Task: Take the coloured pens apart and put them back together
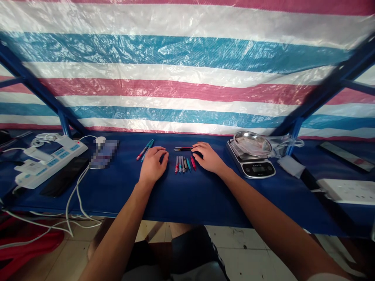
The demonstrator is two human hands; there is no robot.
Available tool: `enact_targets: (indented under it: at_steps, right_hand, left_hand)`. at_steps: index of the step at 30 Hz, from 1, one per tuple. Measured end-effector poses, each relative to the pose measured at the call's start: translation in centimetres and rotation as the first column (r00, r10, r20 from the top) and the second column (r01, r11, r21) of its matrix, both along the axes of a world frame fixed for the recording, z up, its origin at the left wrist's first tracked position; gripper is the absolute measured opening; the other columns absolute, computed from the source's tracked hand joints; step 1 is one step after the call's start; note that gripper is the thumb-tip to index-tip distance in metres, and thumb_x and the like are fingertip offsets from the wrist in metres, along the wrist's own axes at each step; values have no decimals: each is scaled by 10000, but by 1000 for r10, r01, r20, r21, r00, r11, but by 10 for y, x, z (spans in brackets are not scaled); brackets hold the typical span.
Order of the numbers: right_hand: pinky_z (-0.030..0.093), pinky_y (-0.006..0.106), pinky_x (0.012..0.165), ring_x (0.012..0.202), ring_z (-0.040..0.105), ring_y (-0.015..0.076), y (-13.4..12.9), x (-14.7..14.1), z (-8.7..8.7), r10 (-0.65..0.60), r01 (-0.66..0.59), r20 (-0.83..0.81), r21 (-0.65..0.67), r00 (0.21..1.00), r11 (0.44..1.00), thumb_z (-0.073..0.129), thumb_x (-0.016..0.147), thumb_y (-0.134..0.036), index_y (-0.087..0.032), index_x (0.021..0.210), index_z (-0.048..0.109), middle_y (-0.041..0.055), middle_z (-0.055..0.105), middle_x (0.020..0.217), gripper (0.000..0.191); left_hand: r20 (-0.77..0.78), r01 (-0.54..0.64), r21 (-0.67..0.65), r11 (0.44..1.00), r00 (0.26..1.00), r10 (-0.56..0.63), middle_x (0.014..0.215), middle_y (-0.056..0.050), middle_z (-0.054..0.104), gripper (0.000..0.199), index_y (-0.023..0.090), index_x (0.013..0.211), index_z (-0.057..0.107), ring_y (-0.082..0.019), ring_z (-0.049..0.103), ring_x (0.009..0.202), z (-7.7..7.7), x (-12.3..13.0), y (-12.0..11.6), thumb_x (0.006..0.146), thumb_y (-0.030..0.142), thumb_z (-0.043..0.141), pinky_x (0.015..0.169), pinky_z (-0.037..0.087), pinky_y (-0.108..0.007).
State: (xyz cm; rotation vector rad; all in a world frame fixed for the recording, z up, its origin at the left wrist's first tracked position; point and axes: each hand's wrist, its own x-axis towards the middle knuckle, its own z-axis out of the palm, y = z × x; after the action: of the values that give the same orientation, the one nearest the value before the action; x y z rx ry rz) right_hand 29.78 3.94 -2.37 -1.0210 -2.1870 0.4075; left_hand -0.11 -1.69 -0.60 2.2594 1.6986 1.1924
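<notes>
My left hand point(154, 164) rests on the blue table, curved, with its thumb and fingers apart and nothing between them. Just beyond it lie assembled pens point(145, 150), partly hidden by its fingers. At the ends of several thin refills point(182, 148) is my right hand point(207, 157), its fingertips touching or close to them and its thumb apart. Between the hands is a row of short pen barrels point(180, 164) in clear, grey and teal, with a red piece point(193, 163) at the row's right end.
A digital scale point(258, 169) with a metal bowl point(252, 143) stands to the right. On the left are a white power strip point(61, 156), a dark phone point(65, 176) and loose white cables. Striped sheeting point(181, 89) hangs behind the blue table point(187, 203).
</notes>
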Motion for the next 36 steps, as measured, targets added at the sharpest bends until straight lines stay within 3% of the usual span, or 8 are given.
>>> enact_targets:
  at_steps: [3,5,7,16,23,32,36]
  right_hand:
    - [475,660,1204,1448,535,372,-2,0,2,3,-3,7,-18,1000,1000,646,1001,-229,-266,1190,779,114,732,1346,234]
    - [480,666,1195,1444,535,377,-3,0,3,2,-2,12,-20,1000,1000,641,1004,-235,-270,1207,779,114,731,1349,247]
    - [477,665,1196,1428,546,375,-3,0,3,3,-3,18,-17,1000,1000,635,1011,-243,-273,1227,777,113,730,1346,261]
    - [465,619,1214,1417,538,366,-5,-1,6,0,2,66,-34,998,999,593,1040,-279,-244,1249,767,120,713,1364,274]
    - [476,568,1207,1405,548,351,-11,-3,15,-21,26,77,-63,997,998,552,1076,-342,-248,1400,683,137,679,1392,362]
    - [476,585,1203,1434,534,367,-11,-3,13,-47,53,74,-86,996,995,570,1075,-399,-237,1455,621,158,657,1432,417]
    - [473,587,1213,1448,531,366,-10,-2,9,-52,57,63,-79,997,995,575,1071,-407,-239,1499,588,159,647,1458,459]
  left_hand:
    - [-17,-237,66,969,971,239,1233,-117,730,226,238,1104,762,-333,651,1197,3,-29,3,1051,352,574,1127,501,-537]
    - [-30,-379,39,925,924,380,1255,-134,718,224,234,1124,756,-370,636,1206,2,-48,6,1015,368,613,1108,497,-576]
    - [-41,-447,-20,895,894,446,1269,-155,706,280,222,1162,744,-387,637,1193,-1,-62,9,983,417,651,1074,514,-581]
    - [-69,-438,-149,887,899,433,1245,-140,744,355,218,1226,749,-365,675,1175,-8,-68,10,934,412,688,1070,527,-515]
    - [71,-392,-222,893,907,415,1121,-84,811,342,203,1173,766,-266,753,964,-1,-68,7,881,377,733,946,572,-372]
    - [146,-489,-216,845,840,523,980,-59,829,301,223,1146,762,-288,777,960,8,-61,3,877,357,742,966,564,-397]
    - [199,-451,-200,870,851,487,979,-68,829,270,212,1128,769,-280,780,940,7,-65,3,886,330,748,982,571,-407]
